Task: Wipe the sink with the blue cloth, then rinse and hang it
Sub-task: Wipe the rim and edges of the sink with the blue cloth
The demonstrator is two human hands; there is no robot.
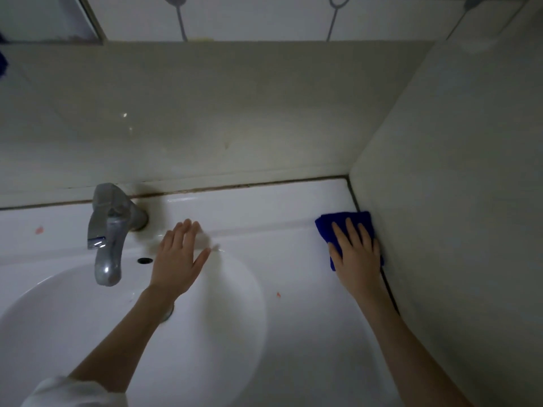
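The folded blue cloth (332,227) lies flat on the white sink's (293,259) right ledge, tight against the side wall. My right hand (357,257) presses down on it with fingers spread, covering its near half. My left hand (179,257) rests flat and empty on the sink's back ledge, just right of the chrome faucet (110,230), at the bowl's far rim. The round bowl (220,318) sits below my left forearm, which hides part of the drain (169,314).
A tiled wall (455,171) stands directly right of the cloth and another runs behind the sink. An overflow hole (145,260) sits beside the spout. Small orange specks (278,294) mark the ledge. A mirror edge (88,24) shows at top left.
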